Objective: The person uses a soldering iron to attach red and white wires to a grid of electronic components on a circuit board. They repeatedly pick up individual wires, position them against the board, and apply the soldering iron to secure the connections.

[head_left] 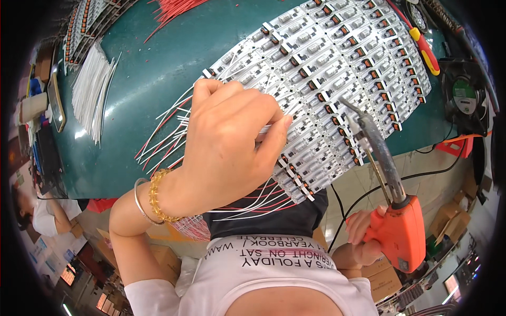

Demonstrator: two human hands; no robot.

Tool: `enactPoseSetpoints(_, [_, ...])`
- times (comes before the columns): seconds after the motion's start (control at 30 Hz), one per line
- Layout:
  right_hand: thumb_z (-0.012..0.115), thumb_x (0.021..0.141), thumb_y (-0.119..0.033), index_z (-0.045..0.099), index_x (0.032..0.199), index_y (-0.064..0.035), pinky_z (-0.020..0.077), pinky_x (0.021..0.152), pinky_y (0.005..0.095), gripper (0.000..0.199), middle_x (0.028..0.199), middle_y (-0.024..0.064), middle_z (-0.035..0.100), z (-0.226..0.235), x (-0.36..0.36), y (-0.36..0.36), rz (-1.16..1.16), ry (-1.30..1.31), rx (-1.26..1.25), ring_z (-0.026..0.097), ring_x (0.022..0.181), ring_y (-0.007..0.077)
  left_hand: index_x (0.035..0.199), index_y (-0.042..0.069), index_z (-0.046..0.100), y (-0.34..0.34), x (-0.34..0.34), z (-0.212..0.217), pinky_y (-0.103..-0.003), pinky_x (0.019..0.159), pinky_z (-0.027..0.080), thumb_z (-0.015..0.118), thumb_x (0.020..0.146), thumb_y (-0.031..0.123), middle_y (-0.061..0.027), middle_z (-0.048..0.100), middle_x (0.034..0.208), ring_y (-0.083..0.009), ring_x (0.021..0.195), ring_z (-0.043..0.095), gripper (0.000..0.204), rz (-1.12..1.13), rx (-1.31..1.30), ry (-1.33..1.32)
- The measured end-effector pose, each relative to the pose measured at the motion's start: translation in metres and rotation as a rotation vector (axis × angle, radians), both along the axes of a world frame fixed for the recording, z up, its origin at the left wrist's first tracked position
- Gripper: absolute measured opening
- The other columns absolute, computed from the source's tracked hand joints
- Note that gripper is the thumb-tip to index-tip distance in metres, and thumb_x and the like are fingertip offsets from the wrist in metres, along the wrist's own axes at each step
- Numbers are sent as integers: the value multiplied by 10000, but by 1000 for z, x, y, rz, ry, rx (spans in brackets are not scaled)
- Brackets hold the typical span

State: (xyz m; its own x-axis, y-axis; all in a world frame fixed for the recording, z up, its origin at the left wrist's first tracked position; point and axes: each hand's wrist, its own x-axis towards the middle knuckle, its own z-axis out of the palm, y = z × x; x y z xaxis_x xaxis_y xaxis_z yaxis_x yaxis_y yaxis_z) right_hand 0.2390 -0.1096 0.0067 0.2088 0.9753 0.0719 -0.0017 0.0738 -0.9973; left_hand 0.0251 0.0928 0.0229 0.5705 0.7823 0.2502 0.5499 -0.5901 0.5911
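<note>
My left hand (232, 137) is closed over the left part of a large panel of small circuit boards (316, 68), thumb and index finger pinched together. White wire ends show at its fingertips, though the grip itself is partly hidden. Red and white wires (166, 139) fan out from the panel's left edge, and more hang at its near edge. My right hand (366, 237) is wrapped round the handle of an orange soldering gun (403, 231). The gun's metal tube and tip (361, 113) point up and left, over the right half of the panel.
A bundle of white wires (95, 92) lies on the green table mat (137, 68) at left, with red wires (176, 10) at the back. Stacked panels (87, 31) stand far left. At right are a red-yellow screwdriver (424, 50), a black fan (464, 97) and a trailing black cable (379, 185).
</note>
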Motion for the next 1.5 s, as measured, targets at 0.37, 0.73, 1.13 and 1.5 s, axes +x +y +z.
enactPoseSetpoints(0.37, [563, 844, -676, 576, 652, -65, 380, 490, 306, 641, 556, -13, 497, 4, -2, -4, -67, -306, -272, 496, 501, 167, 692, 69, 596, 1, 0, -4, -341, 703, 323, 729, 741, 11, -13, 561, 634, -191, 592, 472, 153, -17, 23, -42])
enactPoseSetpoints(0.73, [607, 898, -534, 429, 1302, 68, 393, 461, 239, 746, 517, -49, 454, -6, 6, -5, 47, -137, -46, 435, 428, 82, 690, 68, 594, 0, -1, -4, -340, 702, 327, 737, 734, 11, -13, 561, 637, -199, 594, 472, 160, -11, 36, -31])
enactPoseSetpoints(1.13, [585, 895, -566, 412, 1342, 55, 388, 457, 236, 784, 507, -55, 433, 4, -6, -1, -14, -4, -99, 422, 419, 80, 695, 75, 609, 1, -2, -5, -343, 737, 342, 744, 735, 29, -4, 569, 645, -191, 616, 474, 148, -27, 25, -34])
enactPoseSetpoints(1.5, [553, 854, -672, 591, 686, -61, 374, 507, 311, 635, 610, 19, 513, 4, 3, -22, -65, -203, -289, 492, 528, 191, 707, 72, 628, -3, 3, -5, -356, 771, 353, 748, 709, 29, -10, 559, 638, -198, 653, 483, 127, -65, 55, -37])
